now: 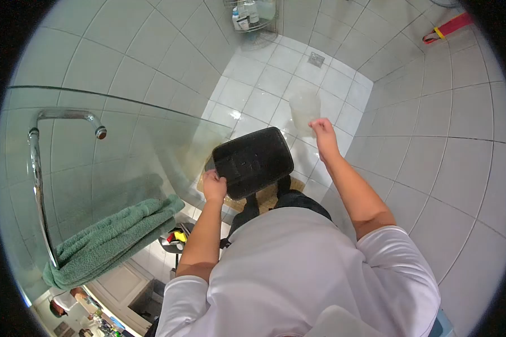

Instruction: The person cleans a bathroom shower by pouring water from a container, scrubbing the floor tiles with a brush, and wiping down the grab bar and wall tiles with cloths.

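Note:
My left hand (214, 186) is closed on the near left edge of a black rectangular plastic bin (253, 160). The bin hangs in front of my legs, over the floor. Out to the right, my right hand (324, 136) is closed at the near rim of a translucent plastic container (305, 108), its fingers pinched together. The container is faint against the white tiles, so its exact shape is hard to make out. It is apart from the bin.
A glass panel (168, 129) with a chrome bar (36, 168) and green towels (118, 238) stands left. Ahead are a corner rack (253, 25) with bottles and a floor drain (316, 59). The white floor tiles (258, 104) look wet. A red object (452, 26) hangs at the right wall.

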`<state>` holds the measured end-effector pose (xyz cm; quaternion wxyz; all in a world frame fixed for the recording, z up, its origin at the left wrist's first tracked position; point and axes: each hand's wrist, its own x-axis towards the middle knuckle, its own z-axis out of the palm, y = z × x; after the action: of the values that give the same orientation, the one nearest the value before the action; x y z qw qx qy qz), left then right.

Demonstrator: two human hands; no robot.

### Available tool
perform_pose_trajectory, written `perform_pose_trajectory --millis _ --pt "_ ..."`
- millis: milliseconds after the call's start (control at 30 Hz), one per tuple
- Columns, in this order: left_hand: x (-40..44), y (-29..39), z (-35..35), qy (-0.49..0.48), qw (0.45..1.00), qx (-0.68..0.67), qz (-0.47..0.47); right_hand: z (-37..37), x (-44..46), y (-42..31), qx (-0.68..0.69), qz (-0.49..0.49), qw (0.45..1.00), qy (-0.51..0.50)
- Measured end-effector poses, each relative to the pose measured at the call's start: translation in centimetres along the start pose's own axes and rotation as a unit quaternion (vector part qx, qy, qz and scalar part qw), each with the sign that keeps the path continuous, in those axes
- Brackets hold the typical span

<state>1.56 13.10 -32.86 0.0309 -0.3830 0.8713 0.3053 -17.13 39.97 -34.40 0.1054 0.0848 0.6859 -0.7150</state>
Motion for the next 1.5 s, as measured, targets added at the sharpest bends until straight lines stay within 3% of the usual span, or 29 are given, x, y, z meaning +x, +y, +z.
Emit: perform_pose_trajectory --millis 33,100,133,200,400,633,767,833,900,967,1033,1200,1333,1400,1433,1500 --pt "0.0 -0.1 0.1 0.003 1.0 -0.002 0.012 -1.3 -0.9 0.5 0.001 0.001 1.0 0.002" --pt "0.0 -0.3 0.3 0.001 1.0 0.009 0.016 -3.9 -2.6 1.5 -0.171 0.046 0.984 -0.012" --pt "-0.1 -0.1 0.3 0.0 1.0 0.02 0.018 -5.0 -3.3 2.0 -0.17 0.048 0.984 -0.013" --pt "-0.3 0.9 -0.1 -0.005 0.999 0.035 0.013 -6.9 -4.6 3.1 -0.318 -0.003 0.948 0.0" --pt "0.0 0.3 0.4 -0.004 0.999 0.028 0.04 -9.4 -6.0 4.7 -0.365 -0.013 0.931 -0.007" --pt "-0.7 -0.3 0.0 -0.019 0.997 0.073 0.018 -6.1 -7.0 3.0 -0.37 -0.015 0.929 -0.012" --pt "-0.3 -3.3 0.7 -0.015 0.996 0.081 0.04 -0.7 -6.3 0.4 -0.311 -0.007 0.943 -0.118" --pt "-0.4 -4.0 0.7 -0.033 0.997 0.074 0.0 2.8 -4.6 1.9 -0.164 -0.101 0.965 -0.178" --pt "-0.5 -4.7 0.7 -0.04 0.996 0.073 -0.023 8.0 -2.5 3.5 0.041 0.058 0.978 -0.196" --pt "-0.6 -5.7 0.8 -0.045 0.995 0.072 -0.045 12.9 -1.0 -1.0 0.266 0.215 0.926 -0.162" --pt "-0.9 -7.1 1.0 -0.009 0.999 0.037 -0.023 16.6 2.1 -3.4 0.324 0.279 0.893 -0.144" --pt "-2.2 -6.8 -0.2 0.011 0.999 0.032 -0.031 22.0 10.1 -5.3 0.401 0.287 0.866 -0.083" --pt "-2.9 -6.1 -0.4 0.04 0.997 -0.019 -0.063 22.6 15.1 -5.5 0.317 0.24 0.914 -0.085" --pt "-3.1 -5.9 -0.6 0.03 0.994 -0.031 -0.097 22.7 16.6 -4.9 0.162 0.112 0.98 -0.025" --pt "-3.1 -5.7 -0.6 0.027 0.996 0.004 -0.083 22.4 16.7 -5.1 0.163 0.109 0.98 -0.027" --pt "-3.0 -5.4 -0.6 0.028 0.997 0.038 -0.067 21.6 16.1 -6.0 0.041 -0.004 0.997 0.067"
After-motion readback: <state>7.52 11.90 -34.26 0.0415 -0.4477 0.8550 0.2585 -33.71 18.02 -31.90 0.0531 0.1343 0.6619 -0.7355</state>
